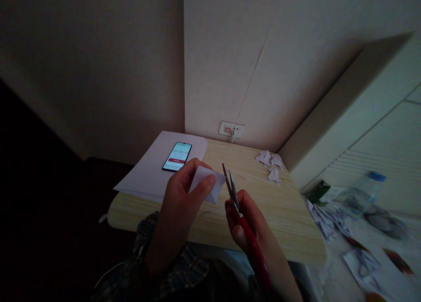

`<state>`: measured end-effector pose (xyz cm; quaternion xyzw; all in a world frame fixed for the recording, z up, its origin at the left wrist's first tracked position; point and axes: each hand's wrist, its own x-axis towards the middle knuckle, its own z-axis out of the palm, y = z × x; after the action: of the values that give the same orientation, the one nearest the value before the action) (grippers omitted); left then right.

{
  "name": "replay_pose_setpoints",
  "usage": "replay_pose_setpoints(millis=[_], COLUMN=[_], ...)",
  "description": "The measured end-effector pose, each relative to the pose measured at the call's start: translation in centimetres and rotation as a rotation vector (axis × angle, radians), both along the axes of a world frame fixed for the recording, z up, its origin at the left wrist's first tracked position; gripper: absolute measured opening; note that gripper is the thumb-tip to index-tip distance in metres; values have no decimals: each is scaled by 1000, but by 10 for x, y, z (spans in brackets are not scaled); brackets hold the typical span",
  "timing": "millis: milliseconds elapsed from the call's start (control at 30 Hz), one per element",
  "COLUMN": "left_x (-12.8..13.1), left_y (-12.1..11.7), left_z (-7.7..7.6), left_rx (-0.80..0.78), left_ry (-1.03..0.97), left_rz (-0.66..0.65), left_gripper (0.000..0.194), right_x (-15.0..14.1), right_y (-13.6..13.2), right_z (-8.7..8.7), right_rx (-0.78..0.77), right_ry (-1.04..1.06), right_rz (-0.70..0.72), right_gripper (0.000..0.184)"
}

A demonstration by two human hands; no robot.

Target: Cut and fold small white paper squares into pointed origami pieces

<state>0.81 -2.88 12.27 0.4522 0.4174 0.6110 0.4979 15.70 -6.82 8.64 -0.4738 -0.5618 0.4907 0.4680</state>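
Note:
Between the thumb and fingers of my left hand (184,194) is a small folded piece of white paper (208,189), held above the wooden table (263,218). My right hand (245,218) grips a pair of scissors (248,232) with red handles. The blades point up and stand slightly apart, close to the right corner of the folded paper. Part of the handles lies hidden behind my fingers. Beyond my left hand, a lit phone (177,156) rests on a stack of white paper sheets (148,168).
Folded paper pieces (269,161) lie at the table's back right corner. A wall socket (232,129) with a plug is behind the table. To the right, on a lower white surface, are a clear bottle with a blue cap (371,190) and more folded papers (329,223).

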Motion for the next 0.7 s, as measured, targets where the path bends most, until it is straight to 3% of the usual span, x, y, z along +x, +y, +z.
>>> replay_pose_setpoints(millis=[267, 433, 567, 700], left_x=[1, 2, 2, 5], left_y=[3, 3, 3, 4], left_z=[-3, -1, -1, -5], left_rx=[48, 41, 25, 47], left_ry=[89, 81, 15, 8], left_rz=[47, 60, -13, -64], left_gripper=[10, 9, 10, 11], right_x=[3, 2, 2, 0], right_y=[1, 4, 5, 4], right_z=[18, 11, 5, -3], right_rx=[-28, -51, -61, -37], right_ry=[-205, -152, -124, -66], right_rz=[-8, 38, 56, 59], right_gripper=[55, 61, 72, 70])
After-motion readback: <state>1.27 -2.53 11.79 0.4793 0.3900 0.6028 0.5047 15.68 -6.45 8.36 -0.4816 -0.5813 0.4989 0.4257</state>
